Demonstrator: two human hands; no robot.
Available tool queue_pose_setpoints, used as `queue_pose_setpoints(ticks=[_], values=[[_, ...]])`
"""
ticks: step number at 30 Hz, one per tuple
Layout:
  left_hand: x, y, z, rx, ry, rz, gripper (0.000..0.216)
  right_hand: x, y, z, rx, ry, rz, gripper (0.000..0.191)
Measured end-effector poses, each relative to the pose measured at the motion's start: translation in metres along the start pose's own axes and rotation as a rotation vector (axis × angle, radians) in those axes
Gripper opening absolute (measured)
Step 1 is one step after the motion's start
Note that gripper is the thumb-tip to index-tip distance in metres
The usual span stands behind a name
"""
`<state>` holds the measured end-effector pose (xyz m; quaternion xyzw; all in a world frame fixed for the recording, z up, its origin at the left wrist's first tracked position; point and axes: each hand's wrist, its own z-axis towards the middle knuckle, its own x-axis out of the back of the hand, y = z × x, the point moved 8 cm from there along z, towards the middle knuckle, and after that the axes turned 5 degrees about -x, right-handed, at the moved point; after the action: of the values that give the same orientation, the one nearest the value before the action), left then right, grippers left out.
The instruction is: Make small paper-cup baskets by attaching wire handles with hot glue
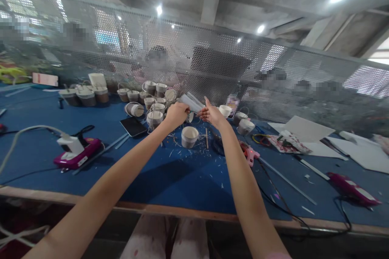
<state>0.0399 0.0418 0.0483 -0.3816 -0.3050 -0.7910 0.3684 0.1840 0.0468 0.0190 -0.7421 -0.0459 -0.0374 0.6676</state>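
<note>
We note a blue desk [182,178] strewn with small offcuts. A white paper cup [189,136] stands upright near its middle, and a thin stick [206,137] lies just beside it. More cups [152,97] cluster behind, by a perforated panel [273,73]. A dark phone [133,126] lies flat. A magenta glue gun [78,154] is on the left and white sheets [304,127] are on the right.
</note>
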Motion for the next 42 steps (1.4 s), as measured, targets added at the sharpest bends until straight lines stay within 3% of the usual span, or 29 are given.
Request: queue_pose_setpoints(ticks=[2,4,7,9,12,15,21,25,29,34,42], values=[[0.002,0.001,0.001,-0.017,-0.004,-0.023,0.026,0.003,0.002,-0.001,-0.036,0.026,-0.014,0.054],[-0.002,0.003,0.001,-0.058,-0.102,-0.134,0.022,0.004,0.003,-0.003,-0.062,0.01,-0.104,0.056],[-0.023,0.008,-0.007,-0.088,-0.461,-0.482,0.022,-0.002,0.007,-0.008,-0.095,-0.089,-0.238,0.058],[-0.033,0.009,-0.015,-0.016,-0.636,-0.701,0.03,-0.009,0.008,-0.013,-0.105,-0.175,-0.272,0.061],[-0.041,0.005,-0.02,0.106,-0.695,-0.868,0.039,-0.015,0.007,-0.016,-0.101,-0.248,-0.234,0.06],[-0.048,0.008,-0.023,0.106,-0.765,-0.93,0.036,-0.015,0.009,-0.017,-0.134,-0.267,-0.19,0.056],[-0.05,0.002,-0.016,0.147,-0.675,-1.046,0.035,-0.01,0.008,-0.016,-0.149,-0.286,-0.128,0.061],[-0.051,0.007,-0.018,0.134,-0.72,-1.161,0.033,-0.006,0.003,-0.02,-0.136,-0.271,-0.065,0.066],[-0.052,0.012,-0.019,0.126,-0.736,-1.205,0.03,-0.001,0.006,-0.021,-0.203,-0.213,-0.146,0.076],[-0.055,0.011,-0.015,0.192,-0.693,-1.268,0.031,0.004,0.005,-0.014,-0.193,-0.149,-0.064,0.071],[-0.053,0.002,-0.01,0.269,-0.598,-1.297,0.032,-0.004,0.006,-0.009,-0.196,-0.238,0.097,0.058]])
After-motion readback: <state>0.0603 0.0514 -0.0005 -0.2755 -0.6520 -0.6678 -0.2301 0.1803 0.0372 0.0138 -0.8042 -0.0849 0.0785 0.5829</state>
